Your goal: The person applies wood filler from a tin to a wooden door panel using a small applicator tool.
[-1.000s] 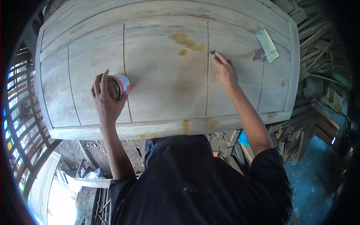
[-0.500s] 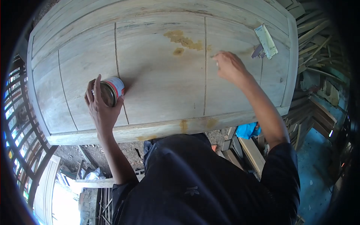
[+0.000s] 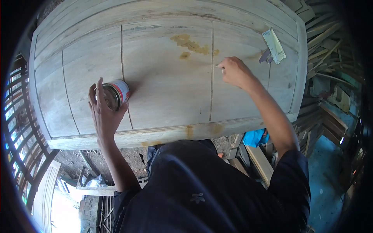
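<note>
Tin can under the left hand, right hand at the wooden board

Nearest, at 6 o'clock in the view, is the person's dark shirt. A blue bag lies past it, between 3 and 4 o'clock, just outside the board. Yellowish stains mark the board's near edge.

At 9 o'clock the can is on the board; whether it stands straight or leans I cannot tell. The left fingers are spread around its top, thumb on the near side, gripping it. Between 1 and 2 o'clock the right fingers are curled in; I cannot tell whether they hold anything.

Beyond, towards 12 o'clock, are yellow-brown patches. Farther out than the right hand, between 1 and 2 o'clock, a pale paper strip partly covers a dark scrap. Loose wood is heaped outside the board at 2 o'clock.
</note>
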Motion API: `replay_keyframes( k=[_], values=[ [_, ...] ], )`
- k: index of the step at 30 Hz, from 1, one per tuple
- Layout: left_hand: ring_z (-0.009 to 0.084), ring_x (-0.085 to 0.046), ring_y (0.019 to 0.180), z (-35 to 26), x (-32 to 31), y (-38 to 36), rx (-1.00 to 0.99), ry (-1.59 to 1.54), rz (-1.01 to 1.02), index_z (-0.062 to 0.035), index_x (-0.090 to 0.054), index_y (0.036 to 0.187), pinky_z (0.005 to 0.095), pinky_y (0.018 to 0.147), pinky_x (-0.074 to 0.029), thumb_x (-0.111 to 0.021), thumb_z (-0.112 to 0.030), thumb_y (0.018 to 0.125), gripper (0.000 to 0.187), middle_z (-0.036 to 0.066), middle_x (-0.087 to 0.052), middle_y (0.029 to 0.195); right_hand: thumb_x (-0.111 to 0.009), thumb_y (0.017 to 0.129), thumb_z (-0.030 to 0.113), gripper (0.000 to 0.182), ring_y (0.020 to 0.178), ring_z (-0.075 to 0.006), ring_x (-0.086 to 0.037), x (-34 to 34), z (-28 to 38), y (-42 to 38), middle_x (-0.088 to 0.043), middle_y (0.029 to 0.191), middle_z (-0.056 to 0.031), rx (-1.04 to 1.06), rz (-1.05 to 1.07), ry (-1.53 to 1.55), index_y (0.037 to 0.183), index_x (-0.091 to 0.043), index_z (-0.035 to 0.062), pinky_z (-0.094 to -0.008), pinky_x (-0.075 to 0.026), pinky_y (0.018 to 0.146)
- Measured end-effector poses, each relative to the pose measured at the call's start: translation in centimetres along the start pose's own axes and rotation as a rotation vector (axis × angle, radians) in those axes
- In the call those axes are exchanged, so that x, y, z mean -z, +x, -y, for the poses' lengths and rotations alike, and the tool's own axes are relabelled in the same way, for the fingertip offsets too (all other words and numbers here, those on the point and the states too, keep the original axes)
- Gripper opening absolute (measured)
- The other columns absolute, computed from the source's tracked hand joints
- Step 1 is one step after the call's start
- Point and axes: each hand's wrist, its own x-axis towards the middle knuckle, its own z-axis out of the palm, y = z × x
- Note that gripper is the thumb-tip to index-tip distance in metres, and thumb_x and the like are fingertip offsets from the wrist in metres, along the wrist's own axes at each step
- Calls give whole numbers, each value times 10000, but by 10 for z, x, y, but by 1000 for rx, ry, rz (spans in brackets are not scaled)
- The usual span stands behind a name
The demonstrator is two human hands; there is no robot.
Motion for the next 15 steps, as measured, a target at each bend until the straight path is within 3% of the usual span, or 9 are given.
replay_keyframes(
  k=[1, 3, 4, 6, 10, 12, 13, 15],
  values=[
    [445, -459, 1351, 2, -1, 0, 4, 9, 9, -167, -379, 1561, 566, 1085, -437, -881, -167, 658, 1033, 235, -454, 1452, -626, 845, -15, 297, 1073, -406, -662, -2, -5, 3, -680, 1159, -238, -6, -2, 6, 1125, -721, -36, -447, -531, 954],
    [449, -473, 1334, 4, -6, -2, 10, 17, 17, -172, -372, 1564, 564, 1069, -453, -886, -162, 650, 1049, 237, -451, 1444, -642, 769, -29, 272, 1061, -390, -667, -7, -18, 19, -677, 1114, -245, 149, -518, 131, 1024, -737, -34, -458, -553, 922],
    [444, -490, 1315, 5, -7, -4, 9, 20, -2, -178, -384, 1556, 559, 1058, -462, -889, -164, 643, 1044, 232, -465, 1423, -642, 769, -29, 272, 1061, -390, -667, -16, -18, 13, -677, 1114, -245, 152, -516, 133, 1024, -737, -34, -458, -553, 922],
    [440, -506, 1296, 7, -7, -1, -5, 27, -33, -183, -396, 1548, 554, 1047, -471, -891, -165, 636, 1038, 227, -480, 1402, -634, 781, -16, 283, 1055, -395, -671, -28, -13, -1, -676, 1139, -245, 48, -154, -98, 1045, -735, -39, -456, -551, 935],
    [429, -533, 1259, 4, -9, -2, -30, 5, -43, -187, -438, 1519, 544, 1018, -493, -888, -177, 625, 1001, 219, -505, 1371, -641, 827, -11, 287, 1068, -402, -668, -20, -33, 1, -682, 1165, -240, 52, -144, -18, 1101, -721, -25, -442, -534, 944],
    [418, -548, 1239, -1, -13, -2, -89, -7, -82, -186, -464, 1502, 534, 1006, -502, -889, -184, 612, 987, 216, -510, 1363, -632, 844, -8, 268, 1076, -397, -670, -43, -40, 15, -689, 1163, -240, 52, -386, 80, 1097, -722, -19, -438, -533, 955],
    [418, -548, 1239, -7, -12, -1, -89, 0, -89, -186, -464, 1502, 534, 1006, -502, -889, -184, 612, 987, 216, -510, 1363, -632, 844, -8, 268, 1076, -397, -670, -34, -25, 5, -689, 1163, -240, 59, -391, 83, 1097, -722, -19, -438, -533, 955],
    [417, -548, 1239, -22, -13, 1, -86, -10, -54, -181, -477, 1493, 525, 1008, -502, -887, -179, 611, 973, 215, -516, 1360, -593, 845, -40, 312, 1098, -420, -662, -18, 4, -30, -694, 1144, -273, -23, -91, 118, 1124, -730, -30, -459, -530, 983]
  ],
)
